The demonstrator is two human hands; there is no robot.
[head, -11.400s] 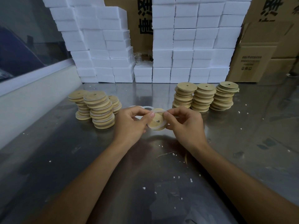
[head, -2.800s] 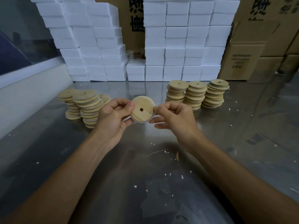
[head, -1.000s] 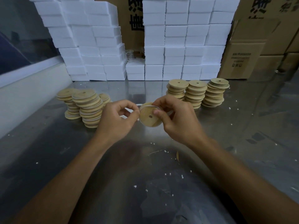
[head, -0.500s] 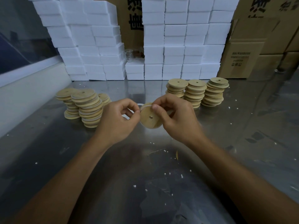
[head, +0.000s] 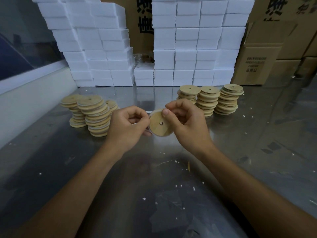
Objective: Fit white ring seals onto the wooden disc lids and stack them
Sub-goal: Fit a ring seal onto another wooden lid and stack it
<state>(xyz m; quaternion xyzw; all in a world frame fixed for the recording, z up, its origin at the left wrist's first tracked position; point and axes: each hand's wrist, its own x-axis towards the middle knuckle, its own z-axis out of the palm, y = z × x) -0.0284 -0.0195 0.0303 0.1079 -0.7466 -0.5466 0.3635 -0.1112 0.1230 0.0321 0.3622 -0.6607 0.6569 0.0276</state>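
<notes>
Setting: a steel counter (head: 68,169) flecked with white crumbs, backed by a wall of white foam blocks (head: 197,48) and brown cartons (head: 267,57).

Change: a few seconds ago the wooden disc lid (head: 160,123) was held up flat towards the camera between both hands; now it is lower and turned, its face with the small centre hole tilted towards the left hand.

Right grip: the right hand (head: 187,122) is closed on the lid, thumb on the near face by the upper rim, curled fingers behind it.

Left grip: the left hand (head: 127,125) has its fingers curled at the lid's left rim. It seems to pinch the white ring seal (head: 148,112), of which only a sliver shows just above its fingertips; I cannot tell how firmly.

Meaning: by my reading, the seal is being worked round the lid's edge, about half seated. The far side of the rim is hidden, so that is a guess.

Beyond the left grip: leaning stacks (head: 94,115) of lids with pale bands at their edges, probably the finished pile this lid joins.

Beyond the right grip: three bare stacks (head: 209,100), likely the supply still to be fitted, so much of the task remains.
</notes>
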